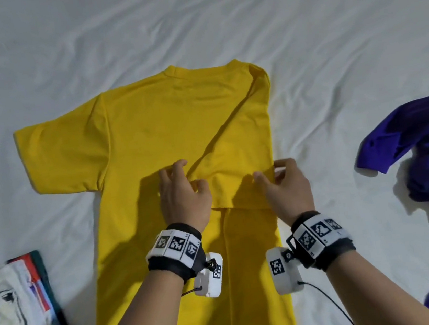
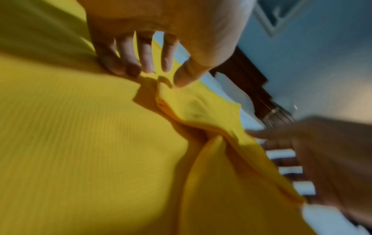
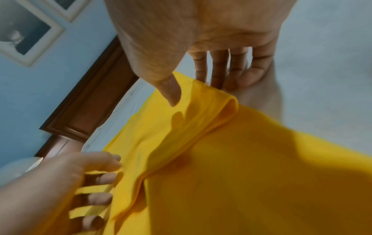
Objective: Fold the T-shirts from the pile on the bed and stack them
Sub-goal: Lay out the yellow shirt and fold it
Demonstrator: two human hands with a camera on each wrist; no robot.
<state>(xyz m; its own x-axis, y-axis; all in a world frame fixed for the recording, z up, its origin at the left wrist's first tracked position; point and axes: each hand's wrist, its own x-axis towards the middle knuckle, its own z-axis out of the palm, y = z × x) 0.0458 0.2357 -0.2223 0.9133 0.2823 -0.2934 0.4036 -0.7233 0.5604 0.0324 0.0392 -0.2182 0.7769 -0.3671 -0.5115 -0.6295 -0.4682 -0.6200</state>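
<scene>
Two hands are set on the yellow T-shirt [image 1: 151, 132], which is spread on the white bed sheet [image 1: 328, 42]. Its folded-in sleeve is pinched by the left hand [image 1: 184, 192] at one corner and by the right hand [image 1: 286, 183] at the side fold.

Bare white sheet [image 1: 192, 26] lies open beyond the yellow T-shirt [image 1: 151, 132] and beside its left sleeve. A purple heap [image 1: 426, 154] blocks the right side; folded shirts [image 1: 29, 303] block the near-left corner.

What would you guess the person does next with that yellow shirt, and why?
Probably lay the right sleeve flat over the folded-in side. The yellow T-shirt has its right side already folded in, both the left hand and right hand pinch that sleeve, and the left sleeve is unfolded.
</scene>
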